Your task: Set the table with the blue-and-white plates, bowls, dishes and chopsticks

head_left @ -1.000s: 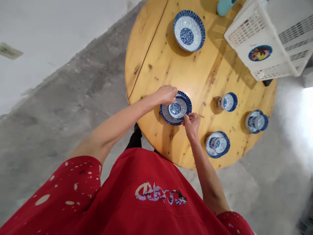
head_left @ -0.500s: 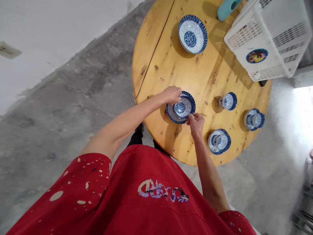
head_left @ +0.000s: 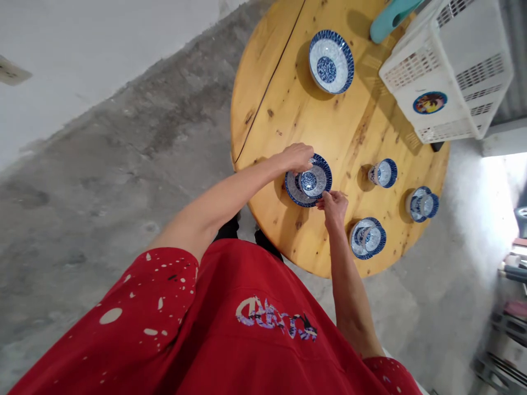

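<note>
A small blue-and-white bowl (head_left: 315,181) sits over a wider blue-rimmed dish (head_left: 294,192), tilted and off toward its right side. My left hand (head_left: 300,157) is closed at the small bowl's upper left rim, its fingertips partly hidden. With thumb and fingers pinched, my right hand (head_left: 334,206) grips the lower right edge, where the rims of bowl and dish nearly meet. Whether those fingers also touch the dish is hard to see.
On the round wooden table (head_left: 275,118) are a large patterned bowl (head_left: 331,61), a cup (head_left: 382,173), and two bowls (head_left: 360,245) (head_left: 415,206) with cups in them. A white plastic basket (head_left: 448,82) and a turquoise object (head_left: 385,24) occupy the far right.
The small bowl has shifted slightly right over the dish, with both hands still at its rim. The whole view has moved a little.
</note>
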The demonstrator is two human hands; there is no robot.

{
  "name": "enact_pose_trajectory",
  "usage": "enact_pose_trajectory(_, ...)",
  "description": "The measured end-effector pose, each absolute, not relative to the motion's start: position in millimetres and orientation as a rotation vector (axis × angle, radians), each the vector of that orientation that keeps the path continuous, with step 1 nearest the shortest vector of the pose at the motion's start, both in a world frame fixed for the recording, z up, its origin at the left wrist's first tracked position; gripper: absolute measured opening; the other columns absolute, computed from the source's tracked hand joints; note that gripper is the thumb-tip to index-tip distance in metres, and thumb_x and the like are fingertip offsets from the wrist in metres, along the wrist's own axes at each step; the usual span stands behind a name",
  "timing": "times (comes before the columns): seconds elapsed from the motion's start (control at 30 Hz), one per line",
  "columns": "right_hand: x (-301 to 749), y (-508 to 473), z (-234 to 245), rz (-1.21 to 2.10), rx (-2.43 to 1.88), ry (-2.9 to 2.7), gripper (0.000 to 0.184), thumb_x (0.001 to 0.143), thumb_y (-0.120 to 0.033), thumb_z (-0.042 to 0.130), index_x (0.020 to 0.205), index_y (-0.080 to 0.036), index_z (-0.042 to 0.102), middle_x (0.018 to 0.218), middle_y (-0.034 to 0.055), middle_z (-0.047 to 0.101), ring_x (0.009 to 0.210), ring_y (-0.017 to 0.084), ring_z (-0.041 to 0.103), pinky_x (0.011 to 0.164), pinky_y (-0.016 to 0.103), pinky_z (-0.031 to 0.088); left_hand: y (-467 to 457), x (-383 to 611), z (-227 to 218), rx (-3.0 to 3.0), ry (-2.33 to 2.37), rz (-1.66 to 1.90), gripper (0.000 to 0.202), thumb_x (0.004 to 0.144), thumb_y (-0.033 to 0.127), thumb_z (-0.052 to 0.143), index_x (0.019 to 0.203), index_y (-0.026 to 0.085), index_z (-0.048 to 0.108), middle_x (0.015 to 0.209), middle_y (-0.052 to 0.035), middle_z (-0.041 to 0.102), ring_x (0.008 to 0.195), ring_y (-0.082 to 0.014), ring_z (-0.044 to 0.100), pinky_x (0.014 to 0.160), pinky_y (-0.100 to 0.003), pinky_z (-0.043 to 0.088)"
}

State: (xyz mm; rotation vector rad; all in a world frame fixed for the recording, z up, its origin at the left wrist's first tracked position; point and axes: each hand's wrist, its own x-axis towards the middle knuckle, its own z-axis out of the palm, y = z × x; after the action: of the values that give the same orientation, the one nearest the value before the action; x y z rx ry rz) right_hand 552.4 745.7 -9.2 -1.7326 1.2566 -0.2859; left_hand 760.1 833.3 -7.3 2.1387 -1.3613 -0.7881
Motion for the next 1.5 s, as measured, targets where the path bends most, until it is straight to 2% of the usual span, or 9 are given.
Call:
enact_pose_trajectory(0.13, 533, 746, -3, -0.349, -1.725, 1.263, 0.025, 0.081, -0.039, 0.062, 0.085, -0.015, 0.060, 0.063, -0.0002, 0.065, 0.047, 0.012, 0.060, 0.045, 0.021, 0.048, 851, 772, -3, 2.189, -1.242, -0.641, 0.035, 0.085, 0.033, 0.053, 0.088, 0.006, 0.074, 0.081, -0.0159, 0.073, 0.090, -0.0266, 0.067, 0.086, -0.036, 0.046)
enact_pose_trajectory(0.23, 511, 755, 1, -0.436, -1.671, 1.302, 0.026, 0.079, -0.041, 0.063, 0.084, -0.016, 0.059, 0.065, -0.0007, 0.065, 0.049, 0.011, 0.060, 0.047, 0.021, 0.048, 874, 781, 3, 2.218, -1.101, -0.581, 0.036, 0.087, 0.036, 0.050, 0.090, 0.008, 0.073, 0.089, -0.0137, 0.073, 0.093, -0.0256, 0.067, 0.087, -0.036, 0.046)
enact_pose_trajectory(0.43, 475, 803, 3, -0.498, -1.547, 1.337, 0.028, 0.076, -0.042, 0.067, 0.084, -0.015, 0.062, 0.063, -0.0013, 0.065, 0.047, 0.011, 0.058, 0.048, 0.022, 0.045, 928, 778, -1, 2.148, -0.898, -0.584, 0.036, 0.089, 0.035, 0.043, 0.092, 0.009, 0.068, 0.083, -0.0095, 0.071, 0.081, -0.0188, 0.066, 0.081, -0.032, 0.047)
enact_pose_trajectory(0.57, 463, 834, -2, -0.455, -1.491, 1.293, 0.030, 0.076, -0.043, 0.067, 0.085, -0.015, 0.062, 0.063, -0.0018, 0.064, 0.047, 0.011, 0.057, 0.048, 0.023, 0.045, 973, 756, -14, 2.114, -0.705, -0.592, 0.032, 0.090, 0.037, 0.041, 0.087, 0.015, 0.065, 0.078, -0.0062, 0.071, 0.072, -0.0149, 0.065, 0.073, -0.026, 0.047)
enact_pose_trajectory(0.9, 446, 864, -22, -0.327, -1.341, 1.099, 0.031, 0.075, -0.048, 0.066, 0.086, -0.018, 0.062, 0.063, -0.0014, 0.063, 0.049, 0.013, 0.056, 0.048, 0.025, 0.044, 1111, 658, -31, 2.343, -0.154, -0.719, 0.029, 0.087, 0.044, 0.043, 0.086, 0.021, 0.062, 0.080, -0.0018, 0.072, 0.073, -0.0175, 0.070, 0.071, -0.026, 0.049)
enact_pose_trajectory(1.1, 448, 875, -32, -0.230, -1.337, 1.036, 0.032, 0.075, -0.049, 0.067, 0.083, -0.018, 0.063, 0.065, -0.0003, 0.064, 0.050, 0.014, 0.056, 0.051, 0.027, 0.046, 1138, 626, -25, 2.333, -0.087, -0.709, 0.031, 0.088, 0.049, 0.043, 0.090, 0.023, 0.061, 0.082, -0.0019, 0.072, 0.075, -0.0186, 0.072, 0.073, -0.026, 0.051)
enact_pose_trajectory(1.27, 482, 885, -16, -0.254, -1.372, 0.964, 0.032, 0.077, -0.051, 0.065, 0.081, -0.019, 0.063, 0.062, -0.0002, 0.063, 0.048, 0.014, 0.055, 0.048, 0.026, 0.042, 1131, 663, -24, 2.296, -0.177, -0.709, 0.030, 0.088, 0.050, 0.044, 0.091, 0.025, 0.061, 0.083, -0.0010, 0.073, 0.076, -0.0197, 0.072, 0.075, -0.028, 0.052)
enact_pose_trajectory(1.5, 571, 927, -9, -0.414, -1.300, 1.013, 0.031, 0.075, -0.051, 0.065, 0.080, -0.020, 0.063, 0.060, -0.0005, 0.062, 0.045, 0.014, 0.055, 0.045, 0.026, 0.042, 1142, 772, -21, 2.281, -0.419, -0.734, 0.030, 0.088, 0.051, 0.042, 0.095, 0.027, 0.059, 0.088, -0.0024, 0.073, 0.084, -0.0223, 0.073, 0.083, -0.032, 0.054)
